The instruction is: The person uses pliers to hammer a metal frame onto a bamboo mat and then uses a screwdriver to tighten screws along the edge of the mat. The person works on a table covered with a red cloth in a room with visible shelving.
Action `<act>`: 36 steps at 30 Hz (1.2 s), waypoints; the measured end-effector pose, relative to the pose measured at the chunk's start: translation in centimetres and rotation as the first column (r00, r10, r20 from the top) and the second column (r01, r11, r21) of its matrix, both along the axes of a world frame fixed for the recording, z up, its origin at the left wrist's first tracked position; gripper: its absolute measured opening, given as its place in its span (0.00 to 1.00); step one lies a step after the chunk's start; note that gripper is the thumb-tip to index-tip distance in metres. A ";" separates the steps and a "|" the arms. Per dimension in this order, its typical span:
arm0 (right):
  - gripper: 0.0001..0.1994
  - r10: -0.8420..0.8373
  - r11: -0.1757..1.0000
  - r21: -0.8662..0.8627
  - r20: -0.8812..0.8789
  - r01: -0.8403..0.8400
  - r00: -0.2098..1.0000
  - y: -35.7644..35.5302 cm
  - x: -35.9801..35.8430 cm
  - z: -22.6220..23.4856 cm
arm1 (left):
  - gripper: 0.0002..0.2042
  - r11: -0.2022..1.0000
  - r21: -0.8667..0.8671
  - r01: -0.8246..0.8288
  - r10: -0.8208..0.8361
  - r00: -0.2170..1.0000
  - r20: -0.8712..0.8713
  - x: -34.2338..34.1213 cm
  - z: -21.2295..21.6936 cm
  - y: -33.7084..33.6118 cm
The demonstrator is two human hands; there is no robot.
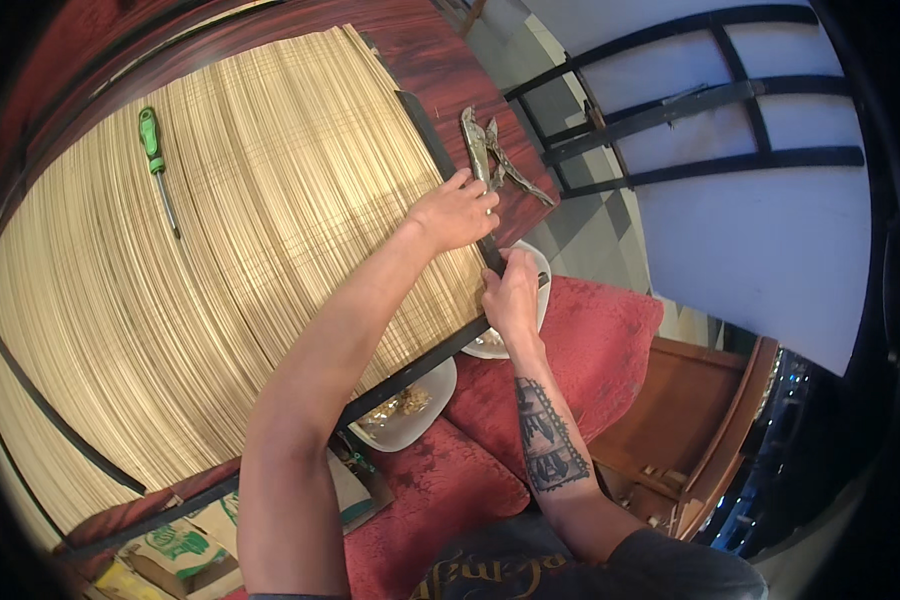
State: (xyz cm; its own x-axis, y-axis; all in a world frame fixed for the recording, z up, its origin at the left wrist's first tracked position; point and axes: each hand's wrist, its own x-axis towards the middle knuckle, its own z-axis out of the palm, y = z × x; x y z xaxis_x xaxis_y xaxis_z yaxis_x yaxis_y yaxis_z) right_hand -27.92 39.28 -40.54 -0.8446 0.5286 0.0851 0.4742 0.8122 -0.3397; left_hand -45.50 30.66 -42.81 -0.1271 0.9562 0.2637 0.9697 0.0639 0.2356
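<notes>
A wide panel of thin, pale, wood-like slats (240,130) lies in front of me, with black strips along its edges. On its right side, my left hand (457,212), wearing a ring, curls its fingers over the black edge strip (425,132). Closer to me, my right hand (513,292) closes around the same strip near the panel's corner. Its fingers partly hide the strip, and a small dark end shows beside them. Metal locking pliers (478,150) rest on the table just beyond my left hand. A green-handled screwdriver (155,160) lies on the slats.
The panel covers much of a red wood-grain table (420,40). Below its near edge, a white dish (432,415) holds small brass-coloured pieces; another white dish (542,262) is beside my right hand. Red upholstered seats (600,330) stand close. A loose black strip (60,425) lies left.
</notes>
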 end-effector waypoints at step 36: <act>0.19 0.252 0.964 -0.098 0.051 -0.247 0.966 3.7 1.7 -7.6 | 0.20 0.849 -0.135 -0.511 0.404 0.464 0.788 33.9 8.6 -24.1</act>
State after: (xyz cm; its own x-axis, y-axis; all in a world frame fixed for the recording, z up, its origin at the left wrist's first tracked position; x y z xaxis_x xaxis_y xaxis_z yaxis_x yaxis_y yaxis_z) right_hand -26.26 42.98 -48.13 -0.9527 0.3037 -0.0099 0.2829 0.8750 -0.3928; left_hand -11.56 6.59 -34.19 -0.7381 0.6710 -0.0706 0.2468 0.3660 0.8973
